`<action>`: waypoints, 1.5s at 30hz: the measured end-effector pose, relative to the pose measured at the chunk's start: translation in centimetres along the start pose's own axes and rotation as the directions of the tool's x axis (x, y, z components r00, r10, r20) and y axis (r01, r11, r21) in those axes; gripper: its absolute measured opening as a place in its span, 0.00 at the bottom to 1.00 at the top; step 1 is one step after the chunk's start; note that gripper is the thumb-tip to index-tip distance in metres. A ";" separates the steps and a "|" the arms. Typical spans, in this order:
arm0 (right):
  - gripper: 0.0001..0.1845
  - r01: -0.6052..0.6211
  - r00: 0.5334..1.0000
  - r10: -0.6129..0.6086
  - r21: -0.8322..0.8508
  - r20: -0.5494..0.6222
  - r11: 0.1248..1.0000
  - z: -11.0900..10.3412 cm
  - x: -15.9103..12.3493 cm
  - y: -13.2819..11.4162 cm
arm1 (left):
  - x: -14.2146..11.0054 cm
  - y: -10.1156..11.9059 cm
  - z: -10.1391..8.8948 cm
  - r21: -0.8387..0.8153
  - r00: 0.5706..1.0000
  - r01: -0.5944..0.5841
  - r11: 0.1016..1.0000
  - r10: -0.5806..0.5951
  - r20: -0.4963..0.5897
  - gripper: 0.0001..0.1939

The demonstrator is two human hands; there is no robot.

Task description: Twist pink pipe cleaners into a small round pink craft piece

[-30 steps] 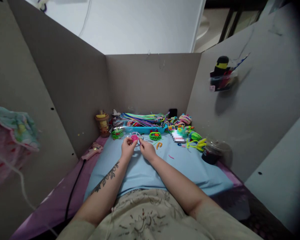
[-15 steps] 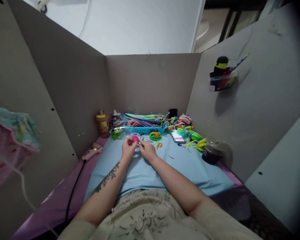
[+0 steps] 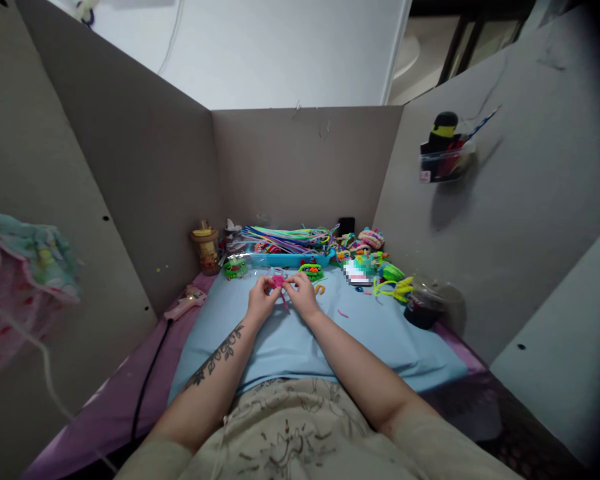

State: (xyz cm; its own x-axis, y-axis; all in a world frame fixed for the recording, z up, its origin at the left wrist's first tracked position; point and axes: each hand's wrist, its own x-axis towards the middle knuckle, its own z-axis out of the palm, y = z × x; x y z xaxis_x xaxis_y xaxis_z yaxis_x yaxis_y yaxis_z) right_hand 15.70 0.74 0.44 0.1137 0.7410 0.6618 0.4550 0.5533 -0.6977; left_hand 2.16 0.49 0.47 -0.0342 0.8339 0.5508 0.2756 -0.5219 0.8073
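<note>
Between both hands is a small bright pink pipe-cleaner piece [image 3: 279, 281], with a pink tail hanging below it. The fingertips of my left hand [image 3: 261, 300] pinch its left side. On its right side, my right hand [image 3: 303, 297] grips it between thumb and fingers. Just beyond my right hand sits a green pipe-cleaner figure [image 3: 311, 271] with orange on it. A curled orange piece [image 3: 320, 289] lies beside that hand, partly covered by it. Another green figure [image 3: 235, 268] stands beyond my left hand.
A blue tray [image 3: 300, 260] of many-coloured pipe cleaners stands at the back. Finished-looking colourful pieces [image 3: 391, 272] crowd the right, near a dark jar [image 3: 421, 315]. A pink glue gun [image 3: 186, 303] and a lidded cup [image 3: 206, 250] are at left. Grey panels [image 3: 305, 167] enclose the table.
Both hands have shifted slightly right with the pink piece. A pink tail now hangs beneath it. The metal tool seen near my right hand before is now hidden or gone from view.
</note>
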 end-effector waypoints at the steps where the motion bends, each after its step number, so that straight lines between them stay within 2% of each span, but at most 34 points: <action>1: 0.04 0.005 1.000 -0.005 -0.006 0.008 1.000 0.0 0.0 0.1 | 0.0 -0.1 0.0 0.003 1.000 -0.005 1.000 0.005 0.003 0.10; 7: 0.05 0.053 0.997 -0.049 -0.068 0.056 0.996 0.1 0.4 1.0 | -0.1 -0.3 0.1 0.002 0.998 -0.039 0.999 0.039 0.047 0.10; 10: 0.05 0.053 0.997 -0.051 -0.046 0.064 0.998 0.1 0.5 1.3 | -0.1 -0.4 0.1 -0.002 0.998 -0.050 0.999 0.050 0.029 0.10; 14: 0.08 0.035 0.999 -0.035 0.028 0.010 0.999 0.0 0.4 1.3 | 0.3 -0.6 0.1 -0.048 1.000 0.011 0.999 -0.012 -0.024 0.12; 18: 0.14 0.063 0.996 -0.065 0.035 0.058 0.997 0.0 0.2 0.7 | 0.7 -1.1 -0.1 -0.107 0.988 0.095 0.990 -0.107 -0.111 0.14; 24: 0.03 0.167 0.979 -0.165 -0.005 0.121 0.986 0.0 0.0 -0.1 | 0.9 -1.8 -0.2 -0.125 0.981 0.118 0.985 -0.136 -0.141 0.15; 33: 0.02 0.239 0.962 -0.238 0.004 0.133 0.971 0.0 -0.3 -0.9 | 1.0 -1.7 -0.2 -0.241 0.975 0.149 0.959 -0.183 -0.125 0.16; 36: 0.04 0.237 0.966 -0.237 0.007 0.100 0.971 -0.1 -0.2 -1.1 | 1.0 -1.8 -0.1 -0.246 0.979 0.155 0.957 -0.182 -0.093 0.15; 41: 0.05 0.177 0.983 -0.175 0.020 -0.061 0.984 -0.7 0.1 -0.6 | 1.0 -2.6 0.0 -0.153 0.990 0.135 0.979 -0.140 -0.020 0.15; 45: 0.05 0.162 0.984 -0.161 0.021 -0.074 0.986 -0.9 0.2 -0.3 | 0.8 -2.5 -0.1 -0.089 0.994 0.105 0.991 -0.104 0.016 0.15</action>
State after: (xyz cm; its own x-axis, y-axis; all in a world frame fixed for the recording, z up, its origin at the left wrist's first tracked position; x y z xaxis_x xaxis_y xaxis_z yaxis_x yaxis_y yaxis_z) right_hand 16.38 0.44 1.01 0.1041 0.6124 0.7836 0.4491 0.6741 -0.5865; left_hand 1.38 2.40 -1.09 -0.0471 0.8864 0.4605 0.1843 -0.4454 0.8762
